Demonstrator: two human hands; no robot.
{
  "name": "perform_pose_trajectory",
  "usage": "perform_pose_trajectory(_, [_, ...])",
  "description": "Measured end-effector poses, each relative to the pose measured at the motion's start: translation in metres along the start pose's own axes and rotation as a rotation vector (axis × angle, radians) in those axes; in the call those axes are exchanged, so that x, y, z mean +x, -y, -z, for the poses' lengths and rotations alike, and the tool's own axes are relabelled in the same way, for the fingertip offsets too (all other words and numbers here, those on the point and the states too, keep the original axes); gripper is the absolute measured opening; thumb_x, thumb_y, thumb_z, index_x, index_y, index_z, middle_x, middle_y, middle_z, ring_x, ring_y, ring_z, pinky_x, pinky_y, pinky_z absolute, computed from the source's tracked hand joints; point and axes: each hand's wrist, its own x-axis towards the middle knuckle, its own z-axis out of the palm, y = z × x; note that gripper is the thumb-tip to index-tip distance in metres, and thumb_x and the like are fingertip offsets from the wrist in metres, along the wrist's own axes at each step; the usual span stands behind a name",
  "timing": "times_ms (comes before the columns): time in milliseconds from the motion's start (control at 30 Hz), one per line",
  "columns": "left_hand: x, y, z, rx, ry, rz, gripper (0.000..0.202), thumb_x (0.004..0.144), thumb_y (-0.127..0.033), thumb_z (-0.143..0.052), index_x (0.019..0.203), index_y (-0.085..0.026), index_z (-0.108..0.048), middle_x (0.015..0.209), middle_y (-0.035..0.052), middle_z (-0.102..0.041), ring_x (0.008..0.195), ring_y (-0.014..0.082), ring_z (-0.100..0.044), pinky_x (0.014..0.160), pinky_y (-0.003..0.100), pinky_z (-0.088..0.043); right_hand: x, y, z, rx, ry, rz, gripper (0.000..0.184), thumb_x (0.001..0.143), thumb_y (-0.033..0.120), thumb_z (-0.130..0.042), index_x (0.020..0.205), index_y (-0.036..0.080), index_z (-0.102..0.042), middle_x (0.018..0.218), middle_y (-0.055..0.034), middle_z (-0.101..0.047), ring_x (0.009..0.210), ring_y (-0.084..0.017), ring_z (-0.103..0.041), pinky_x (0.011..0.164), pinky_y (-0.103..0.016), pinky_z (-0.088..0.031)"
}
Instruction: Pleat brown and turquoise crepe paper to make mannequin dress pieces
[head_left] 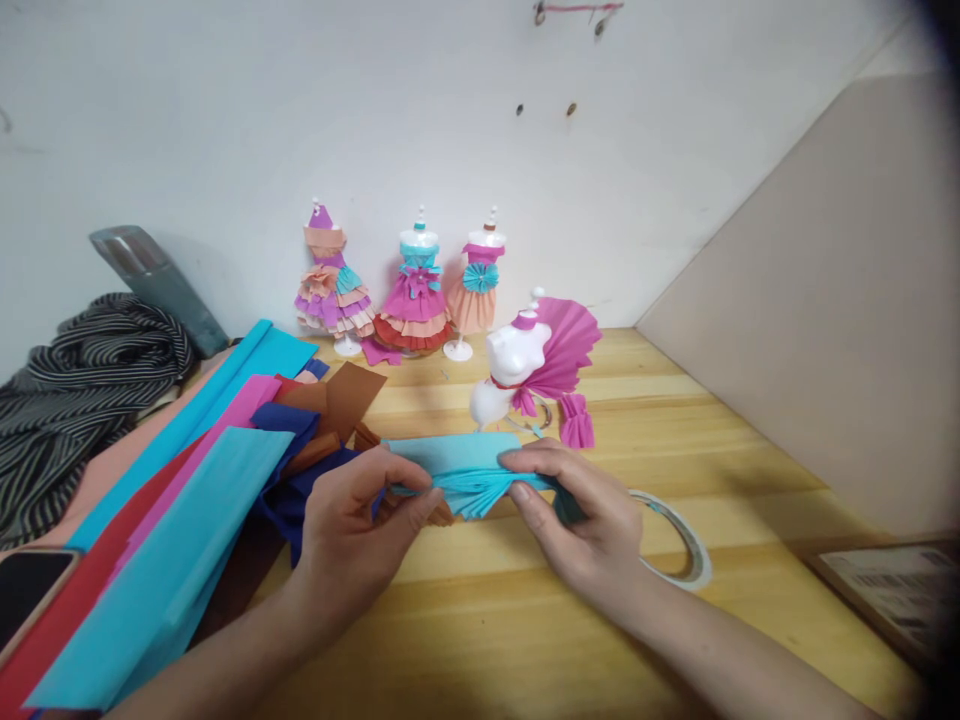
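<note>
Both my hands hold a piece of turquoise crepe paper (459,468) gathered into pleats above the wooden table (525,620). My left hand (352,530) pinches its left end between thumb and fingers. My right hand (581,515) pinches the right end, fingers closed over the folds. Just behind the paper stands a small white mannequin bust (516,358) with a pink pleated paper fan (566,345) attached to its back, tilted.
Three small mannequins in layered paper dresses (416,295) stand against the wall. Sheets of crepe paper (187,500) in blue, pink, red and brown lie at left. A tape roll (686,545) sits beside my right hand. Striped cloth (82,385) and a phone (30,590) lie far left.
</note>
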Motion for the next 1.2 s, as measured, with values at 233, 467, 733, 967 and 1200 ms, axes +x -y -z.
perform_pose_trajectory(233, [-0.002,0.006,0.0,-0.029,0.004,0.015,0.006,0.074,-0.017,-0.07,0.072,-0.018,-0.065,0.063,-0.0031,-0.06,0.054,0.0074,-0.054,0.049,0.015,-0.043,0.001,0.001,0.0,-0.014,0.012,0.014,0.016,0.082,0.007,-0.057,0.091,0.021,-0.058,0.081,-0.0021,-0.065,0.075,-0.015,-0.065,0.065,-0.024,-0.051])
perform_pose_trajectory(467, [0.002,-0.001,0.0,-0.037,-0.004,0.095,0.01,0.071,-0.018,-0.071,0.065,-0.016,-0.063,0.063,-0.0021,-0.056,0.054,0.0081,-0.052,0.048,0.017,-0.041,0.003,0.006,0.002,-0.006,0.001,-0.018,0.011,0.081,0.01,-0.057,0.084,0.021,-0.058,0.08,-0.0031,-0.068,0.072,-0.016,-0.066,0.062,-0.025,-0.053])
perform_pose_trajectory(733, [0.0,-0.005,-0.001,-0.061,0.013,0.158,0.01,0.073,-0.018,-0.069,0.066,-0.017,-0.062,0.06,-0.0039,-0.058,0.051,0.0068,-0.051,0.046,0.015,-0.04,0.002,0.005,0.0,-0.08,-0.052,-0.067,0.008,0.081,0.014,-0.061,0.085,0.02,-0.065,0.07,-0.0009,-0.07,0.054,-0.013,-0.063,0.048,-0.021,-0.049])
perform_pose_trajectory(967, [0.001,0.0,0.001,-0.106,0.008,0.163,0.01,0.073,-0.02,-0.07,0.067,-0.017,-0.062,0.063,-0.0019,-0.057,0.053,0.0097,-0.053,0.047,0.019,-0.043,0.003,0.005,0.002,-0.047,-0.027,0.007,0.016,0.08,0.011,-0.061,0.092,0.021,-0.066,0.077,-0.0021,-0.073,0.063,-0.014,-0.068,0.056,-0.022,-0.054])
perform_pose_trajectory(1200, [0.009,0.001,0.015,-0.118,0.263,0.088,0.01,0.074,-0.025,-0.072,0.066,-0.019,-0.071,0.064,0.0044,-0.065,0.057,0.0148,-0.059,0.052,0.025,-0.049,0.001,0.002,0.003,-0.061,-0.02,0.017,0.016,0.081,0.01,-0.059,0.092,0.021,-0.064,0.075,-0.0021,-0.072,0.061,-0.015,-0.067,0.054,-0.024,-0.054])
